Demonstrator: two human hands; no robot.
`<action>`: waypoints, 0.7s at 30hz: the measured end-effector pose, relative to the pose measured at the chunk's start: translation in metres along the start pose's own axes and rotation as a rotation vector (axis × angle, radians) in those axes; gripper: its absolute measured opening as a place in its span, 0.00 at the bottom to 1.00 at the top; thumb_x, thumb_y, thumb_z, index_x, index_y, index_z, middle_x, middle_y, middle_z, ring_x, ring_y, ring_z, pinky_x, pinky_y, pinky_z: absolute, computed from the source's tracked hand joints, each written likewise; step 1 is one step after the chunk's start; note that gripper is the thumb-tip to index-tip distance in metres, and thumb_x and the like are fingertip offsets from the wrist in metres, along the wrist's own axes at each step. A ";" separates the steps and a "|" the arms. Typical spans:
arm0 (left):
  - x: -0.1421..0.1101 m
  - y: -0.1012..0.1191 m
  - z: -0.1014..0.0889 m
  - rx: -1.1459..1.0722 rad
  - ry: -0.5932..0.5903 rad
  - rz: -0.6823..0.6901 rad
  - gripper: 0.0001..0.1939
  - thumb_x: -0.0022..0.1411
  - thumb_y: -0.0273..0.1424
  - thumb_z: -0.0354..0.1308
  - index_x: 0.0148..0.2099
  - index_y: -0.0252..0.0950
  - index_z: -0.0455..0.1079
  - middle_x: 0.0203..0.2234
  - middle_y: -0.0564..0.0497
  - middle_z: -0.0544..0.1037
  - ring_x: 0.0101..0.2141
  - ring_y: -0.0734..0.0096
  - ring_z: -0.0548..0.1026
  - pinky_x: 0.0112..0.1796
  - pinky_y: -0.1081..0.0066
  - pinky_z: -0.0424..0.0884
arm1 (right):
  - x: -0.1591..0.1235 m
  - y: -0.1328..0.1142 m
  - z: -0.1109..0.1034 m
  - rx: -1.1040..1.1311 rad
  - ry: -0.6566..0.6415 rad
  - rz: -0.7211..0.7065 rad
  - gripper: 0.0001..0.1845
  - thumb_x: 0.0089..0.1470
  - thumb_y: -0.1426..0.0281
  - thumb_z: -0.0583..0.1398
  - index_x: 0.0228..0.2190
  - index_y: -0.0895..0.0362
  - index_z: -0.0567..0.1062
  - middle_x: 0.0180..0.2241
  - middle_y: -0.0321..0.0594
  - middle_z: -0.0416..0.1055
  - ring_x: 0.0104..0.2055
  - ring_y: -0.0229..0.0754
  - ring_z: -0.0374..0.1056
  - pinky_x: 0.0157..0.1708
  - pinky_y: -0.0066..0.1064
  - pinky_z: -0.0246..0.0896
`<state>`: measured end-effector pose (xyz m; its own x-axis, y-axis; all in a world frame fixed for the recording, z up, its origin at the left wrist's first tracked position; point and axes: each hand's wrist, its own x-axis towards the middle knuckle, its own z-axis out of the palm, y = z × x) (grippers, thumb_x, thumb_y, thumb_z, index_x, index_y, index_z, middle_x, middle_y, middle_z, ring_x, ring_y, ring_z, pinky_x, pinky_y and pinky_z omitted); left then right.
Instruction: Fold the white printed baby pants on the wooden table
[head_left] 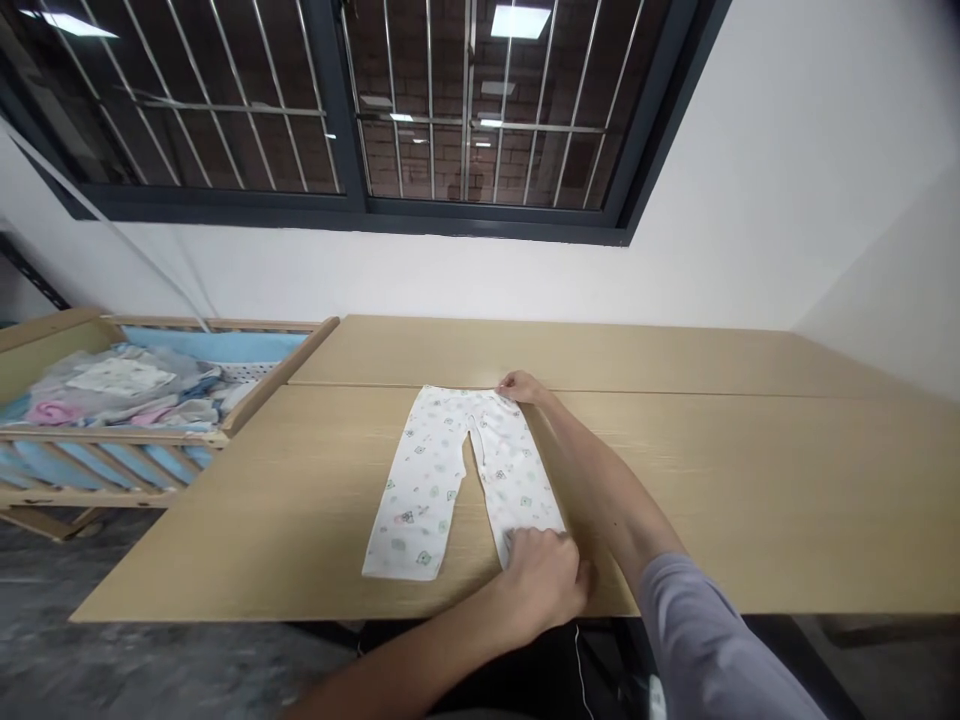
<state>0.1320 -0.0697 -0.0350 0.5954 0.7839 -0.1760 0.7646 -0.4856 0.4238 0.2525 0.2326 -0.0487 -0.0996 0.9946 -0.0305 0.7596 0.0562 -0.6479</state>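
Baby leggings (424, 480), white and small-printed, lie flat under the fingers, long axis running away from the person. The left hand (541, 585) bunches its fingers on a cuff (529, 530), the nearer end; the right hand (521, 387) curls closed over the far waistband (457, 397). A wooden table (712, 500) lies beneath; leftward, a wooden crib (112, 470) holds piled clothes (120, 385).

Baby leggings (424, 490) on table (712, 500); crib (262, 375) at left, clothes (120, 385) inside.

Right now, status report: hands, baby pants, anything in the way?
Right hand at waistband of white printed baby pants, left hand on a cuff. Pants flat on table. Wooden crib of clothes off left.
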 end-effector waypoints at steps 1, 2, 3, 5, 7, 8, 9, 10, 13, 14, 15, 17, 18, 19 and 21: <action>0.000 -0.001 -0.001 0.002 0.000 0.000 0.24 0.65 0.45 0.46 0.45 0.38 0.79 0.36 0.26 0.80 0.39 0.42 0.81 0.35 0.45 0.69 | 0.000 -0.001 0.001 -0.013 0.010 0.005 0.08 0.48 0.68 0.66 0.29 0.61 0.80 0.30 0.42 0.79 0.34 0.41 0.72 0.32 0.24 0.62; -0.001 -0.003 -0.003 0.005 -0.004 0.003 0.22 0.64 0.43 0.47 0.44 0.38 0.80 0.36 0.27 0.80 0.39 0.42 0.81 0.35 0.46 0.69 | -0.001 -0.003 0.001 -0.025 0.019 0.010 0.07 0.47 0.69 0.66 0.29 0.61 0.80 0.30 0.42 0.79 0.34 0.41 0.72 0.32 0.24 0.62; -0.002 -0.004 -0.006 0.004 -0.005 0.005 0.21 0.63 0.41 0.48 0.42 0.38 0.79 0.35 0.28 0.81 0.38 0.42 0.81 0.35 0.48 0.69 | -0.001 -0.006 0.001 -0.038 0.025 0.014 0.07 0.46 0.70 0.66 0.29 0.61 0.80 0.30 0.42 0.79 0.35 0.41 0.73 0.32 0.24 0.62; -0.006 -0.008 -0.012 -0.021 0.026 -0.004 0.18 0.63 0.39 0.49 0.39 0.37 0.79 0.33 0.32 0.81 0.37 0.44 0.81 0.34 0.51 0.70 | -0.001 -0.014 -0.002 -0.065 0.035 0.026 0.08 0.44 0.71 0.67 0.30 0.61 0.80 0.31 0.42 0.79 0.35 0.42 0.73 0.32 0.25 0.62; -0.014 -0.013 -0.020 -0.097 0.101 -0.027 0.16 0.63 0.38 0.49 0.32 0.38 0.76 0.28 0.38 0.81 0.32 0.50 0.80 0.32 0.57 0.68 | 0.001 -0.026 -0.007 -0.097 0.040 0.042 0.11 0.41 0.72 0.68 0.31 0.62 0.80 0.31 0.43 0.79 0.34 0.44 0.73 0.31 0.26 0.63; -0.019 -0.017 -0.025 -0.154 0.153 -0.039 0.16 0.63 0.38 0.49 0.29 0.39 0.73 0.25 0.42 0.79 0.29 0.54 0.79 0.30 0.59 0.67 | 0.003 -0.033 -0.010 -0.115 0.039 0.048 0.11 0.39 0.72 0.68 0.31 0.62 0.81 0.30 0.44 0.79 0.34 0.45 0.73 0.30 0.26 0.63; -0.026 -0.022 -0.029 -0.223 0.208 -0.050 0.16 0.63 0.38 0.49 0.25 0.40 0.69 0.22 0.45 0.77 0.26 0.58 0.76 0.29 0.62 0.65 | 0.005 -0.042 -0.013 -0.132 0.034 0.053 0.12 0.38 0.73 0.69 0.30 0.62 0.81 0.30 0.44 0.78 0.34 0.45 0.73 0.30 0.27 0.63; -0.035 -0.028 -0.033 -0.300 0.258 -0.060 0.17 0.64 0.38 0.49 0.23 0.40 0.66 0.19 0.48 0.75 0.23 0.63 0.74 0.27 0.64 0.63 | 0.007 -0.051 -0.016 -0.149 0.025 0.058 0.11 0.37 0.73 0.69 0.29 0.62 0.80 0.29 0.44 0.78 0.34 0.46 0.73 0.29 0.27 0.64; -0.067 -0.051 -0.043 -0.505 0.396 -0.139 0.20 0.64 0.41 0.49 0.22 0.40 0.59 0.15 0.54 0.70 0.19 0.71 0.67 0.25 0.68 0.59 | 0.015 -0.081 -0.020 -0.196 -0.012 0.069 0.09 0.36 0.73 0.70 0.25 0.62 0.80 0.24 0.44 0.75 0.31 0.46 0.72 0.27 0.29 0.63; -0.080 -0.061 -0.046 -0.543 0.434 -0.191 0.20 0.64 0.43 0.49 0.22 0.40 0.58 0.15 0.55 0.68 0.19 0.71 0.67 0.24 0.69 0.58 | 0.019 -0.092 -0.019 -0.209 -0.025 0.070 0.08 0.36 0.74 0.69 0.24 0.63 0.79 0.22 0.44 0.74 0.29 0.46 0.72 0.26 0.29 0.63; -0.093 -0.071 -0.048 -0.563 0.465 -0.249 0.21 0.64 0.45 0.49 0.22 0.41 0.57 0.14 0.55 0.68 0.19 0.71 0.67 0.24 0.70 0.58 | 0.022 -0.102 -0.017 -0.221 -0.037 0.069 0.07 0.36 0.74 0.69 0.24 0.63 0.79 0.21 0.44 0.73 0.28 0.46 0.71 0.26 0.30 0.63; -0.118 -0.091 -0.050 -0.561 0.508 -0.360 0.23 0.63 0.48 0.49 0.21 0.41 0.58 0.14 0.55 0.67 0.20 0.70 0.68 0.25 0.70 0.58 | 0.028 -0.123 -0.008 -0.237 -0.052 0.061 0.07 0.36 0.76 0.69 0.23 0.64 0.79 0.20 0.44 0.72 0.27 0.46 0.71 0.26 0.31 0.64; -0.130 -0.101 -0.051 -0.549 0.518 -0.407 0.23 0.63 0.49 0.49 0.22 0.40 0.60 0.15 0.54 0.68 0.20 0.69 0.69 0.25 0.70 0.59 | 0.030 -0.132 -0.002 -0.240 -0.053 0.055 0.07 0.37 0.77 0.69 0.24 0.65 0.79 0.20 0.45 0.72 0.27 0.46 0.72 0.26 0.31 0.64; -0.141 -0.110 -0.051 -0.527 0.529 -0.449 0.24 0.63 0.51 0.48 0.22 0.40 0.62 0.16 0.54 0.70 0.21 0.68 0.70 0.26 0.70 0.60 | 0.031 -0.141 0.006 -0.238 -0.048 0.050 0.09 0.37 0.77 0.69 0.26 0.66 0.79 0.22 0.47 0.73 0.28 0.47 0.72 0.27 0.31 0.65; -0.157 -0.127 -0.050 -0.448 0.551 -0.534 0.24 0.63 0.52 0.47 0.24 0.40 0.67 0.18 0.52 0.74 0.23 0.65 0.73 0.27 0.69 0.61 | 0.033 -0.157 0.025 -0.225 -0.023 0.035 0.13 0.39 0.75 0.70 0.32 0.66 0.80 0.27 0.50 0.76 0.31 0.48 0.74 0.29 0.31 0.67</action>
<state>-0.0713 -0.1119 -0.0172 -0.1048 0.9934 -0.0458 0.6695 0.1045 0.7354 0.1140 0.2540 0.0336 -0.0835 0.9941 -0.0688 0.8868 0.0427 -0.4601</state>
